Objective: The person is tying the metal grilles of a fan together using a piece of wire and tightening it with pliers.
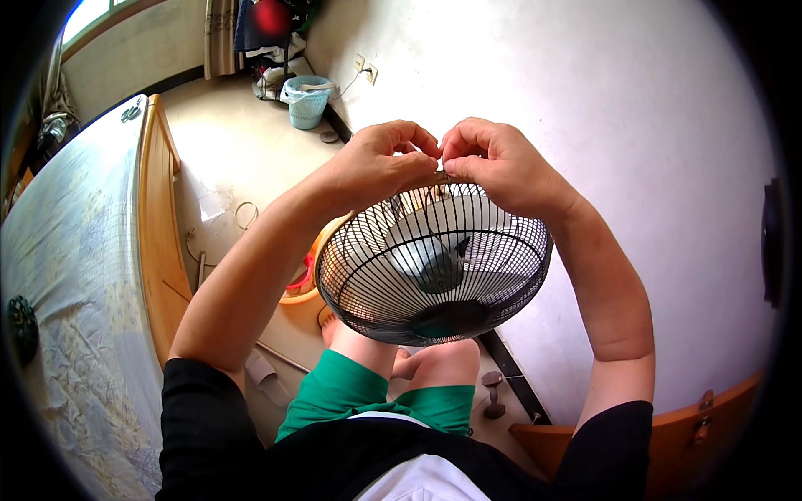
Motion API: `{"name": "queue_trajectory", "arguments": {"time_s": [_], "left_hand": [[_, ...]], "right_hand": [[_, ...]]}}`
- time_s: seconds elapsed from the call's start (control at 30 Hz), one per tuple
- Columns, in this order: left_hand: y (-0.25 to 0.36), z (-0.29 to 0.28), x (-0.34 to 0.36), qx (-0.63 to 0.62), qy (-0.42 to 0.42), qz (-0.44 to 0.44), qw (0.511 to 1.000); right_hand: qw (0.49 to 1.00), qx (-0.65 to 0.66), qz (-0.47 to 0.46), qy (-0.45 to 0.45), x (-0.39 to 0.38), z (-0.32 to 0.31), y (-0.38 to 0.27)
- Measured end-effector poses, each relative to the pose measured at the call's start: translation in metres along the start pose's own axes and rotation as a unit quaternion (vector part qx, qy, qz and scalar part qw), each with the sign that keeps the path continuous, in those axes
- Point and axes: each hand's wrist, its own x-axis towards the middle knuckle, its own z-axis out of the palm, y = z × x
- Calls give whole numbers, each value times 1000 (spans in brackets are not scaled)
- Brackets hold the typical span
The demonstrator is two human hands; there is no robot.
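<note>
Fan cage (434, 267) — domed front toward the lap, both hands (380, 163) (493, 163) pinched shut on its upper rim.

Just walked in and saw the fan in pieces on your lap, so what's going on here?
A seated person holds a fan with its black wire guard over their knees. Both hands meet at the guard's far rim: the left hand and right hand pinch a small clip or fastener there with their fingertips; what it is exactly is too small to tell. The blades show behind the wires. A bed stands to the left, and a blue bin sits by the wall.
</note>
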Motion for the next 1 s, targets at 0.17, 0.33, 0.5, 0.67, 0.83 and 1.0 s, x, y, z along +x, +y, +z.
{"name": "queue_trajectory", "arguments": {"time_s": [0.17, 0.33, 0.5, 0.67, 0.83, 1.0], "left_hand": [[2, 3, -1, 76, 3, 13, 997], [6, 7, 2, 191, 36, 115, 974], [6, 6, 2, 33, 26, 45, 998], [6, 6, 2, -44, 23, 28, 998], [9, 3, 1, 44, 36, 36, 998], [12, 7, 0, -14, 42, 1, 999]], "right_hand": [[990, 141, 17, -2, -4, 6, 12], [980, 195, 21, -22, -5, 3, 11], [985, 172, 24, -15, -6, 4, 11], [998, 51, -23, -5, -7, 0, -3], [991, -134, -6, 23, -7, -7, -19], [997, -51, -15, 58, -12, 2, -20]]}}
